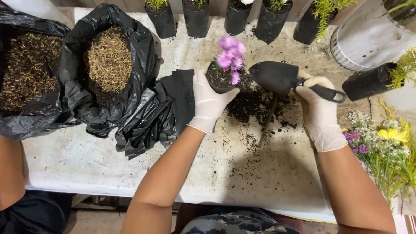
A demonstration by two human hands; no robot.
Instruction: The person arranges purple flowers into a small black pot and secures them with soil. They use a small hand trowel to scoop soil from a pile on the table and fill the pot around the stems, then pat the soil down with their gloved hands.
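Note:
My left hand [209,100], in a white glove, grips the near side of a small black planting bag [219,80] filled with soil; purple flowers [231,56] rise from it. My right hand [319,111], also gloved, holds the handle of a black trowel [277,77], whose blade hovers just right of the bag. Loose dark soil [255,104] is scattered on the white table [108,160] between both hands.
Two open black sacks of brown dry husk [108,60] stand at the left, with flat black bags [180,93] beside them. Potted seedlings [197,17] line the far edge. A tipped pot [368,82] and cut flowers [385,143] lie at the right. Another person's arm [11,169] shows at left.

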